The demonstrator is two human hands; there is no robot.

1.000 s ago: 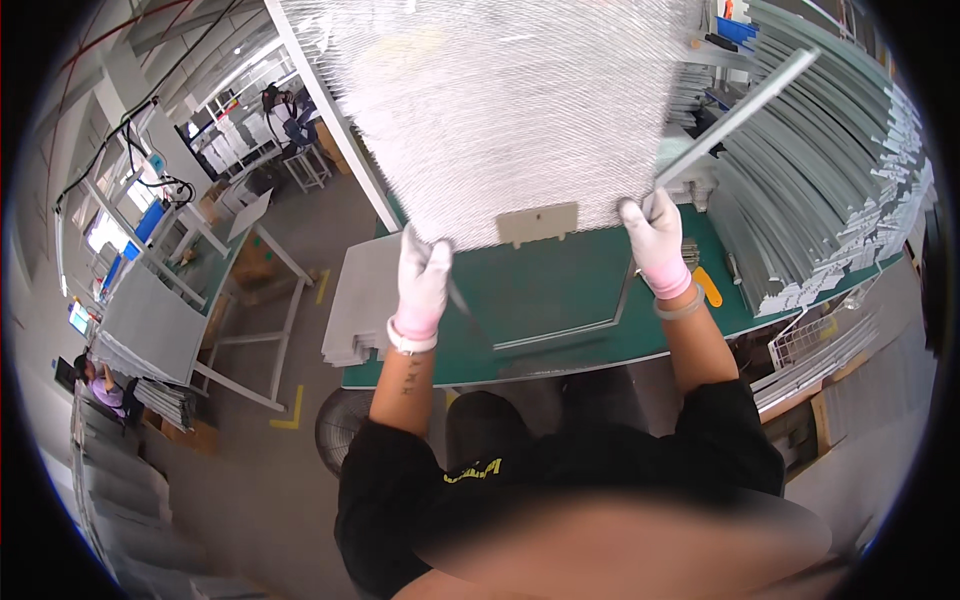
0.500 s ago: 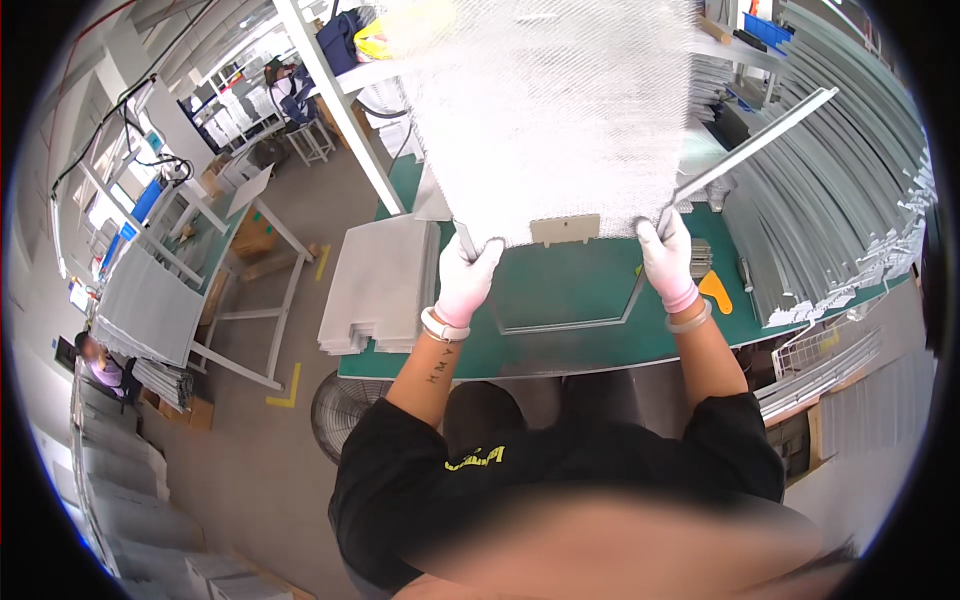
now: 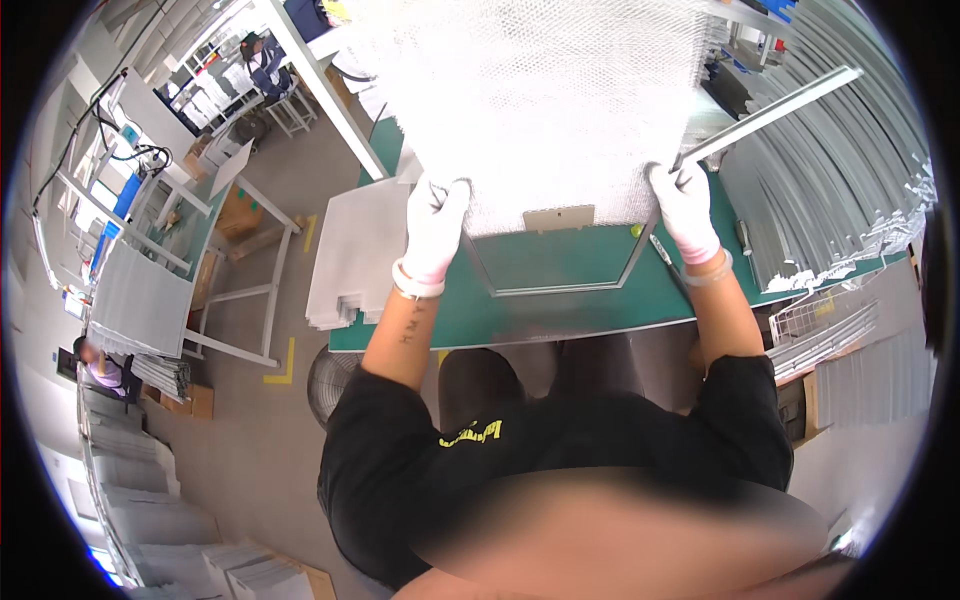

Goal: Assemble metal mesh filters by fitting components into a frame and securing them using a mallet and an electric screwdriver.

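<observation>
A large white mesh sheet (image 3: pixel 560 120) fills the upper middle, a beige tab (image 3: pixel 558 217) at its near edge. My left hand (image 3: pixel 437 220), in a white glove, is closed round its left near corner. On the other corner my gloved right hand (image 3: pixel 685 205) is closed too, its thumb on the mesh. Under the sheet shows a thin grey metal frame (image 3: pixel 560 289), its sides running up to both hands. From beside my right fingers a loose-ended metal bar (image 3: pixel 770 117) slants up to the right; I cannot tell how it joins the frame.
The green worktop (image 3: pixel 520 322) lies under the frame. Stacked white sheets (image 3: pixel 345 250) are left of my left hand. A black-handled tool (image 3: pixel 670 262) lies by my right wrist. Many grey strips (image 3: pixel 820 180) are piled on the right. A floor fan (image 3: pixel 330 385) stands below the table's left end.
My hands have spread farther apart, and the mesh's near edge has come closer to the frame's near bar. The yellow tool by my right wrist is out of sight; the black-handled one now shows.
</observation>
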